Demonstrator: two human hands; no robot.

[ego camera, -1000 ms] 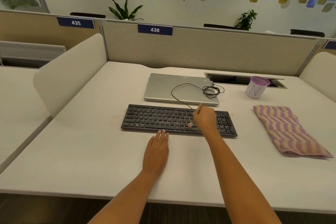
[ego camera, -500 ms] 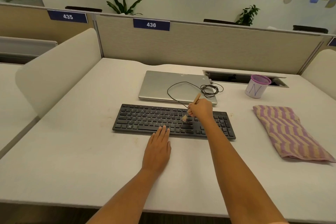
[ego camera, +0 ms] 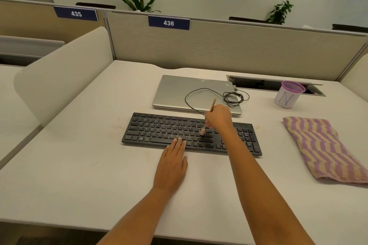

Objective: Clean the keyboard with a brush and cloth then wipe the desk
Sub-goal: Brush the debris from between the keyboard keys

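A black keyboard [ego camera: 159, 131] lies across the middle of the white desk [ego camera: 79, 175]. My right hand [ego camera: 219, 117] grips a small wooden-handled brush [ego camera: 212, 104], its pale bristles down on the keys right of centre. My left hand [ego camera: 172, 165] lies flat on the desk with straight fingers, the fingertips touching the keyboard's front edge. A folded cloth [ego camera: 322, 149] with purple and tan stripes rests on the desk to the right.
A shut silver laptop [ego camera: 179, 91] sits behind the keyboard with a black cable [ego camera: 233, 97] coiled on it. A white cup with a purple rim [ego camera: 286, 97] stands at the back right beside an open cable slot [ego camera: 258, 84]. Partitions enclose the back and left.
The brush and my right hand moved from the keyboard's near rows toward the far rows, then back to the middle rows. My left hand slid forward onto the keyboard's front edge.
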